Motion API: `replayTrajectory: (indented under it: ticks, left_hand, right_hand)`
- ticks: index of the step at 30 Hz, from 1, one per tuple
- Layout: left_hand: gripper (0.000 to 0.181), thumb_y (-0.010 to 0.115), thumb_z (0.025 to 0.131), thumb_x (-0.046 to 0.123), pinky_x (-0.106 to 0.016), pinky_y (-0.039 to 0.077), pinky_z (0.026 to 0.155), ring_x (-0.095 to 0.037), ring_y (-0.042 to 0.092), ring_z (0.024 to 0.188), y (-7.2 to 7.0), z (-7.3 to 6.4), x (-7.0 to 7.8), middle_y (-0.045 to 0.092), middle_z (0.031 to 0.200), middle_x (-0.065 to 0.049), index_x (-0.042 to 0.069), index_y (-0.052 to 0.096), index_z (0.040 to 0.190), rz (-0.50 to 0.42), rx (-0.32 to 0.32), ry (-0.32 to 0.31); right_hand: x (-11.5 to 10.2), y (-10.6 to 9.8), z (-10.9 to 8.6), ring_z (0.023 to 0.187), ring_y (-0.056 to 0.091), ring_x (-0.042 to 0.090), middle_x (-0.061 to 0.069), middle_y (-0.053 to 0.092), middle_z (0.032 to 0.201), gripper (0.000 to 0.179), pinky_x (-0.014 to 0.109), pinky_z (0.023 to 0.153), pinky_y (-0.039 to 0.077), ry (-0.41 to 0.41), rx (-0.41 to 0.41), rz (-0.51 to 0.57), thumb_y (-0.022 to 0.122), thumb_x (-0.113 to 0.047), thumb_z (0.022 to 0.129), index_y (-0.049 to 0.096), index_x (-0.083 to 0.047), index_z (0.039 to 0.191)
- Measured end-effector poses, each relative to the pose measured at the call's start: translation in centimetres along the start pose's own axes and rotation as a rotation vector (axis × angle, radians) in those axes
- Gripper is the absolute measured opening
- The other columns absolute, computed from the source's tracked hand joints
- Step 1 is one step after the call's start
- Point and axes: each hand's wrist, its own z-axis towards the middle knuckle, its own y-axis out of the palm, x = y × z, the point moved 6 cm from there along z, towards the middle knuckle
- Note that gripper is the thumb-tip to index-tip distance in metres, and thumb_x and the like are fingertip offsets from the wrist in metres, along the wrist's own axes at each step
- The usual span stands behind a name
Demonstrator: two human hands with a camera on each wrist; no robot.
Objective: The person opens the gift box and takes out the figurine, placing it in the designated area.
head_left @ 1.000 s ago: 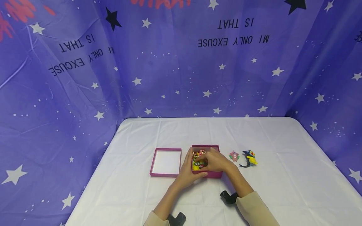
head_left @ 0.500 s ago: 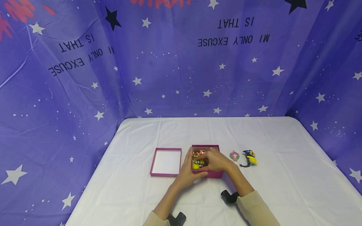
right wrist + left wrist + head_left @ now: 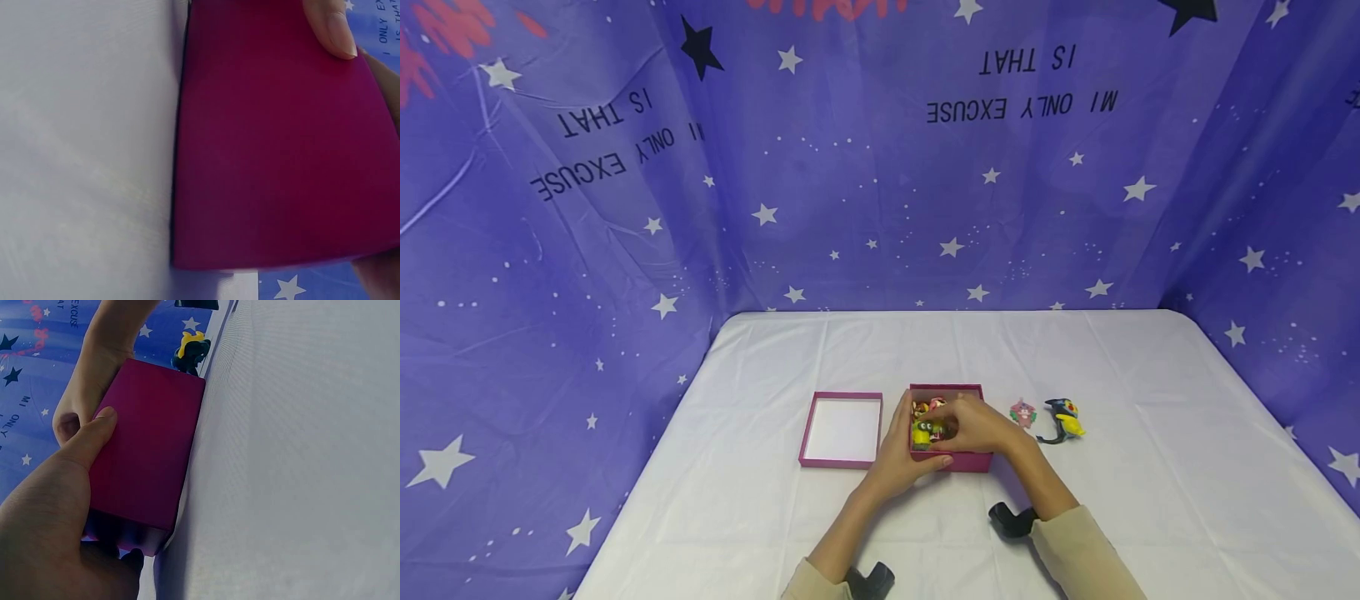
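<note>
A magenta box (image 3: pixel 972 461) holding several small toy figures stands on the white-covered table. My left hand (image 3: pixel 891 462) grips its near left corner; in the left wrist view the thumb lies on the box's front wall (image 3: pixel 150 437). My right hand (image 3: pixel 979 423) reaches inside over the right side, its curled fingers on a green and yellow toy figure (image 3: pixel 922 433) with round eyes. Those fingers partly cover the figure. Behind it sit red and yellow figures (image 3: pixel 921 408). The right wrist view is mostly filled by the box wall (image 3: pixel 275 144), hiding the right fingertips.
Left of the box lies its lid (image 3: pixel 841 429), white inside with a magenta rim. To the right are a pink flower-like figure (image 3: pixel 1022 414) and a dark blue and yellow figure (image 3: pixel 1067 423) with a long tail. A purple starry curtain (image 3: pixel 865 208) surrounds the table.
Within the box, the green and yellow figure has shifted slightly under my right fingers. My left hand keeps its grip, and the box, lid and outside figures stay in place.
</note>
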Motion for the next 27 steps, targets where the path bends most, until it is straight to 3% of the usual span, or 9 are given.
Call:
replayTrajectory:
  ticks: [6, 14, 17, 19, 22, 24, 27]
  left_hand:
    - [0.108, 0.071, 0.077, 0.047, -0.051, 0.023, 0.106, -0.028, 0.014, 0.138, -0.1, 0.0, 0.1, 0.005, 0.154, -0.007, 0.011, 0.0, 0.149, 0.003, -0.001, 0.01]
    - [0.11, 0.071, 0.076, 0.048, -0.05, 0.022, 0.107, -0.028, 0.013, 0.138, -0.2, -0.1, 0.1, 0.005, 0.154, -0.01, 0.008, 0.0, 0.149, 0.014, 0.003, 0.019]
    - [0.11, 0.072, 0.075, 0.048, -0.049, 0.021, 0.107, -0.028, 0.013, 0.138, -0.2, -0.1, 0.0, 0.005, 0.154, -0.009, 0.009, 0.0, 0.149, 0.013, 0.007, 0.013]
    - [0.11, 0.071, 0.075, 0.049, -0.05, 0.021, 0.107, -0.029, 0.013, 0.138, -0.2, -0.1, 0.0, 0.006, 0.154, -0.009, 0.009, 0.0, 0.149, 0.018, 0.009, 0.013]
    - [0.11, 0.071, 0.075, 0.049, -0.049, 0.021, 0.107, -0.029, 0.013, 0.138, -0.1, -0.1, 0.0, 0.006, 0.154, -0.01, 0.01, 0.0, 0.149, 0.017, 0.012, 0.018]
    - [0.11, 0.072, 0.074, 0.049, -0.049, 0.021, 0.107, -0.029, 0.013, 0.138, -0.1, -0.1, 0.0, 0.006, 0.154, -0.01, 0.01, 0.0, 0.149, 0.014, 0.014, 0.017]
    - [0.111, 0.073, 0.073, 0.048, -0.049, 0.021, 0.107, -0.029, 0.014, 0.138, -0.1, -0.1, 0.0, 0.007, 0.154, -0.009, 0.011, 0.001, 0.149, 0.003, 0.019, 0.007]
  right_hand:
    - [0.0, -0.3, -0.1, 0.049, 0.034, -0.001, -0.013, 0.037, 0.055, 0.042, 0.017, 0.045, 0.031, 0.011, 0.007, 0.098, 0.075, -0.033, 0.076, 0.068, -0.012, 0.112]
    - [-0.1, -1.1, -0.4, 0.047, 0.031, -0.002, -0.012, 0.043, 0.055, 0.047, 0.015, 0.043, 0.028, 0.036, 0.046, 0.14, 0.074, -0.041, 0.076, 0.067, -0.013, 0.113]
    - [-0.4, -2.4, -0.9, 0.046, 0.031, -0.001, -0.005, 0.045, 0.054, 0.047, 0.017, 0.041, 0.028, 0.052, 0.078, 0.167, 0.075, -0.039, 0.075, 0.067, -0.013, 0.114]
    - [-0.4, -3.4, -1.4, 0.049, 0.037, 0.0, -0.003, 0.055, 0.061, 0.047, 0.018, 0.042, 0.033, 0.077, 0.1, 0.204, 0.075, -0.037, 0.075, 0.067, -0.012, 0.114]
    - [0.1, -4.9, -2.3, 0.05, 0.038, 0.0, -0.006, 0.052, 0.06, 0.047, 0.019, 0.041, 0.034, 0.122, 0.142, 0.202, 0.075, -0.038, 0.075, 0.067, -0.013, 0.114]
    - [0.5, -6.0, -2.9, 0.048, 0.035, -0.001, -0.012, 0.047, 0.057, 0.046, 0.019, 0.041, 0.032, 0.14, 0.175, 0.169, 0.075, -0.039, 0.075, 0.067, -0.014, 0.113]
    - [1.2, -7.8, -4.2, 0.042, 0.024, -0.001, -0.013, 0.026, 0.05, 0.044, 0.019, 0.038, 0.024, 0.173, 0.222, 0.107, 0.075, -0.04, 0.075, 0.067, -0.018, 0.112]
